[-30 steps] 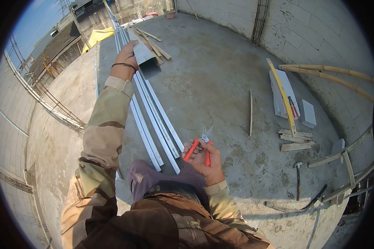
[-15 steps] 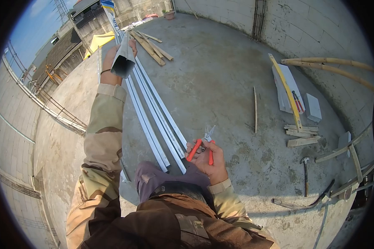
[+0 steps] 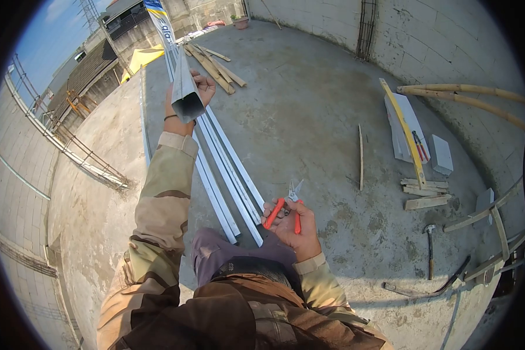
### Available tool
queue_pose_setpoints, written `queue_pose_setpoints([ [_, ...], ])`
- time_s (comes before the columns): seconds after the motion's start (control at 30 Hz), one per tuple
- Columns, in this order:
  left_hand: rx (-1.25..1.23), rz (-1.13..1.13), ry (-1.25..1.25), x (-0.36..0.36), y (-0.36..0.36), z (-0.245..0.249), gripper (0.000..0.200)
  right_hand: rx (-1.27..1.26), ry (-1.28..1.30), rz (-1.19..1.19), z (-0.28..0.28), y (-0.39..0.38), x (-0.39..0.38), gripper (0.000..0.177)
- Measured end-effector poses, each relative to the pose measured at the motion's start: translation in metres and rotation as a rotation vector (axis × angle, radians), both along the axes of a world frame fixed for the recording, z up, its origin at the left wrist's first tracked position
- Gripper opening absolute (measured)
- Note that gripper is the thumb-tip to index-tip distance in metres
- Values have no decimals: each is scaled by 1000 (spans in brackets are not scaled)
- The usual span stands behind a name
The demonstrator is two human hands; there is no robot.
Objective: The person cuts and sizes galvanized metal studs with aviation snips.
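Note:
A metal channel [image 3: 185, 87] rests in my left hand [image 3: 204, 87], its hollow end facing me and its length running away. The fingers of that hand curl beside the channel. My right hand [image 3: 297, 233] holds red-handled snips [image 3: 296, 201] near my lap, their blades apart and pointing away. Several long metal channels [image 3: 221, 163] lie on the concrete floor between my hands, their near ends by my knees.
Wooden strips [image 3: 213, 67] lie at the far end. At right are a yellow level [image 3: 403, 131], a white block [image 3: 441, 154], short wood pieces [image 3: 427, 201], a hammer [image 3: 430, 251] and a pry bar [image 3: 429, 291]. Bamboo poles [image 3: 466, 96] lean near the wall.
My left hand and the metal channel have moved to the right and slightly nearer. My right hand with the snips has stayed almost in place.

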State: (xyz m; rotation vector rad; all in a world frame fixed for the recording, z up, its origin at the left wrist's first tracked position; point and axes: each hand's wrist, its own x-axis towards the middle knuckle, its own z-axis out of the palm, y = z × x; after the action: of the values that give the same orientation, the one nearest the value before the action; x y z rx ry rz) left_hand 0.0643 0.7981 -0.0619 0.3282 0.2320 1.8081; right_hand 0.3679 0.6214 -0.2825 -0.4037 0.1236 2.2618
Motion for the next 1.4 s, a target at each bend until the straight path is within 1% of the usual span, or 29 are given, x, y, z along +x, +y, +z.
queue_pose_setpoints([
  [0.07,-45,-40,-8,7,-4,0,17,1,-5,13,0,0,0,35],
  [0.13,9,-47,29,14,-3,-3,14,-9,-1,9,1,0,-1,35],
  [0.2,82,41,171,17,4,-5,12,-11,-5,1,4,-1,-1,37],
  [0.23,214,65,287,16,7,-9,11,-20,-1,-15,6,-2,-1,39],
  [0.27,218,66,285,12,9,-9,11,-16,-3,-14,6,-2,-1,39],
  [0.33,285,-172,-214,5,11,-4,11,-17,-11,-31,6,-2,0,40],
  [0.47,264,-120,-233,4,3,-1,11,-17,-18,-34,7,-3,0,40],
  [0.57,259,-98,-230,-1,10,-9,16,-24,-19,-37,9,-3,-3,39],
  [0.63,420,-241,-358,-7,13,-16,17,-47,-33,-30,9,-3,-5,37],
  [0.67,420,-241,-358,-12,14,-19,17,-46,-33,-29,9,-3,-5,37],
  [0.73,391,-321,-459,-20,8,-27,20,-47,-37,-23,9,-4,-6,36],
  [0.77,306,-267,-466,-26,3,-35,26,-47,-38,-18,8,-4,-6,36],
  [0.8,308,-262,-465,-22,-11,-34,26,-36,-46,-18,8,-4,-6,36],
  [0.87,52,42,-217,-7,-45,-26,46,-25,-52,-13,6,-4,-6,36],
  [0.9,133,-45,-136,-15,-53,-31,65,-31,-50,-18,4,-4,-6,35],
  [0.93,132,-41,-135,-23,-56,-34,65,-38,-47,-23,3,-4,-7,35],
  [1.0,-92,21,310,-34,-64,-32,68,-29,-78,-22,3,-4,-7,34],
  [1.03,-133,-15,412,-41,-68,-29,63,-19,-108,-26,3,-4,-9,33],
  [1.07,-134,-8,412,-46,-71,-28,63,-19,-108,-19,4,-4,-12,33],
  [1.13,-225,-200,251,-52,-85,-20,59,155,-359,-64,13,-2,-22,31],
  [1.17,-366,-134,224,-53,-88,-18,49,159,-358,-53,19,1,-31,31],
  [1.2,-365,-120,220,-67,-90,-29,49,333,-531,-77,28,3,-41,32],
  [1.23,-381,-174,280,-87,-88,-48,43,513,-700,-103,36,8,-50,34],
  [1.27,-393,-229,344,-101,-88,-55,37,525,-694,-96,44,14,-58,34],
  [1.3,-526,-168,284,-89,-98,-52,29,814,-872,-98,52,21,-64,38],
  [1.33,-544,-193,226,-97,-110,-62,30,1107,-1045,-101,59,26,-70,41],
  [1.37,-557,-220,172,-105,-124,-69,31,1169,-1136,-131,63,32,-80,47],
  [1.4,-564,-226,167,-106,-142,-68,30,1183,-1126,-145,76,37,-88,47],
])
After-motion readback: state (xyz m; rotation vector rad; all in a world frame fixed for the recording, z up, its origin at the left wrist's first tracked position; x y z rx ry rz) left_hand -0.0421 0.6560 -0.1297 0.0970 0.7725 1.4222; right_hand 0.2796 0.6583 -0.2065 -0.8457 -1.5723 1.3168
